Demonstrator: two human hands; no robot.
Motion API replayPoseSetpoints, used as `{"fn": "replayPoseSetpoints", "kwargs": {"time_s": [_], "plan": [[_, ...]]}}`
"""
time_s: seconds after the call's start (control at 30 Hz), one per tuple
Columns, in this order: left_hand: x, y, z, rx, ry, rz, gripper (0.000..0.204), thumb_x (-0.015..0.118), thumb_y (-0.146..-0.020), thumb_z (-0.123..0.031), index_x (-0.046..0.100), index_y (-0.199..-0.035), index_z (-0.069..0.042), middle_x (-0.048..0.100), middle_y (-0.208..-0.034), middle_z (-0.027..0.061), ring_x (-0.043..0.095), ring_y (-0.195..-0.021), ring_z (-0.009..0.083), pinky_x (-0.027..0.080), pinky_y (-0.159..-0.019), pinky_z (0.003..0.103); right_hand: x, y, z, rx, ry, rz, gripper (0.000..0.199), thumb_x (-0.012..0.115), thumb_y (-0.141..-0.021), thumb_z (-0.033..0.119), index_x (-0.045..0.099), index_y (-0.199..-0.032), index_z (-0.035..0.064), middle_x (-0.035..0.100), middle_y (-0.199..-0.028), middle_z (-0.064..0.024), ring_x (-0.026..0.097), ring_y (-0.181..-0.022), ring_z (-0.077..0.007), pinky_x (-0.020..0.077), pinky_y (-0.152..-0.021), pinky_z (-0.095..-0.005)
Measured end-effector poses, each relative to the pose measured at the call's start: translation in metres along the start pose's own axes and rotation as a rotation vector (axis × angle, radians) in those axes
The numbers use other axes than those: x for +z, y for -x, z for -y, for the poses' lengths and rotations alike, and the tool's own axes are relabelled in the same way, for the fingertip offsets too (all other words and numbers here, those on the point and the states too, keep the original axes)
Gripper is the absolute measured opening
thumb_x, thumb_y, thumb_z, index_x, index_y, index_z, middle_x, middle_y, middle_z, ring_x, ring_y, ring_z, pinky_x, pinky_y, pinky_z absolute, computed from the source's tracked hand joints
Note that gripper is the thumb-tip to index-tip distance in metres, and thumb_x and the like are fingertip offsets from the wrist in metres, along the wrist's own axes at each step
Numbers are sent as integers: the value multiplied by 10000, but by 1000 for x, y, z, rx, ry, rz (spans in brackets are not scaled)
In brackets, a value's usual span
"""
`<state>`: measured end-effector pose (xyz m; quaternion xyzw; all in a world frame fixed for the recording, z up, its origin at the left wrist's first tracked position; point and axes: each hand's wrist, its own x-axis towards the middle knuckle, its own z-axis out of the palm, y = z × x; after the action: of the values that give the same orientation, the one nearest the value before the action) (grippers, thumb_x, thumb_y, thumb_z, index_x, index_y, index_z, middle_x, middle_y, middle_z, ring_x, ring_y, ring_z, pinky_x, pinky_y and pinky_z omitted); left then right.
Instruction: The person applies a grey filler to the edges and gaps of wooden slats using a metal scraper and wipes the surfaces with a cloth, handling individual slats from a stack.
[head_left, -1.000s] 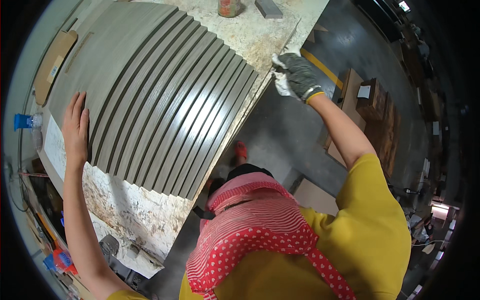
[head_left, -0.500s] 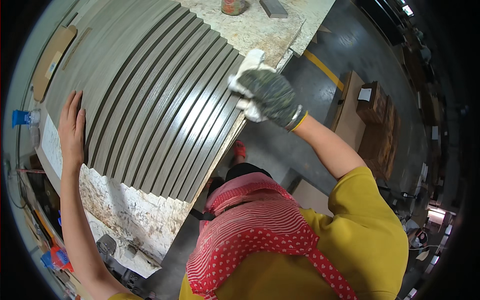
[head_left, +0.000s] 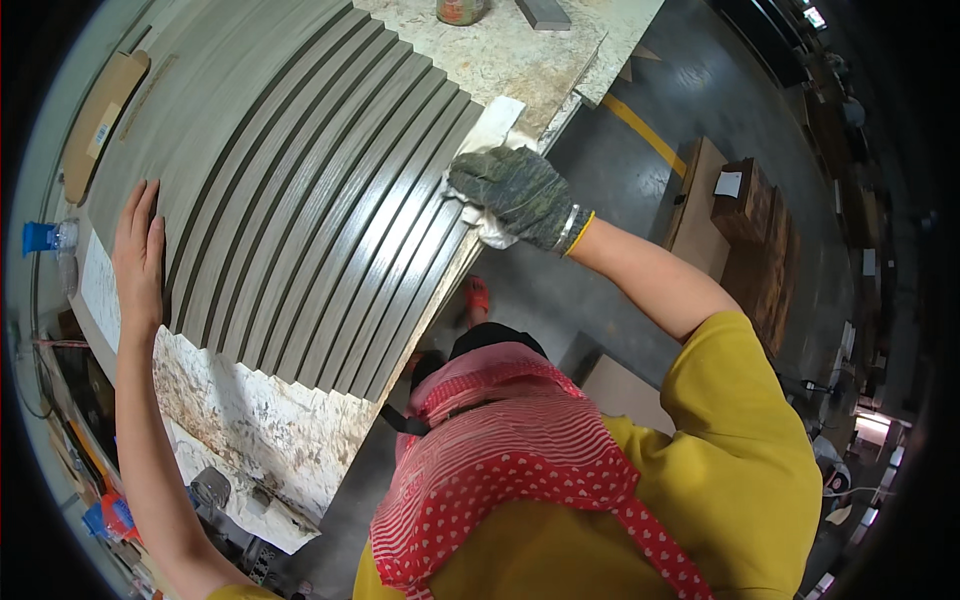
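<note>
A row of long grey wood-grain boards lies stepped and overlapping across the work table. My left hand is bare and rests with outstretched fingers on the boards' left side. On my right hand is a dark camouflage-patterned glove with a yellow cuff edge. Its fingers are closed over a crumpled white cloth, pressed against the right-hand ends of the nearest boards. Part of the cloth sticks out beyond the glove on both sides; the fingertips are hidden in it.
A curved tan piece and a clear bottle with a blue cap are at the far left. At the top stand a can and a grey block. Brown boxes sit on the floor to the right, past a yellow line.
My right hand has moved slightly left and inward with the cloth, over the board ends. My left hand has stayed in about the same place on the boards.
</note>
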<state>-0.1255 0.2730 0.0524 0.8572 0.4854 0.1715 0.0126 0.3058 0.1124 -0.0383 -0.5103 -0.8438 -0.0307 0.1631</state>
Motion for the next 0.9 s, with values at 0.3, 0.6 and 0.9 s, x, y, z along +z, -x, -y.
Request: {"fn": "replayPoseSetpoints", "kwargs": {"time_s": [0.3, 0.6, 0.9], "plan": [[-1, 2, 0, 32, -25, -9, 417, 398, -982, -276, 473, -1362, -121, 425, -1416, 138, 398, -1308, 314, 303, -1084, 397, -6, -10, -66, 81, 259, 40, 343, 613, -788, 218, 633, -1123, 150, 609, -1180, -48, 584, -1060, -249, 476, -885, -385], [1, 4, 0, 22, -23, 7, 428, 398, -980, -297, 472, -1364, -122, 425, -1420, 129, 408, -1301, 314, 312, -1079, 393, 3, 11, -94, 391, -170, 0, 261, 528, -878, 174, 599, -1108, 73, 628, -916, -110, 630, -763, -256, 504, -693, -416], [-1, 5, 2, 5, -56, -5, 437, 390, -982, -316, 469, -1369, -129, 419, -1428, 119, 400, -1314, 294, 305, -1090, 391, 60, 38, 107, 99, -890, 118, 416, 551, -889, 328, 545, -1216, 71, 588, -1144, -126, 596, -1022, -236, 505, -836, -378]]}}
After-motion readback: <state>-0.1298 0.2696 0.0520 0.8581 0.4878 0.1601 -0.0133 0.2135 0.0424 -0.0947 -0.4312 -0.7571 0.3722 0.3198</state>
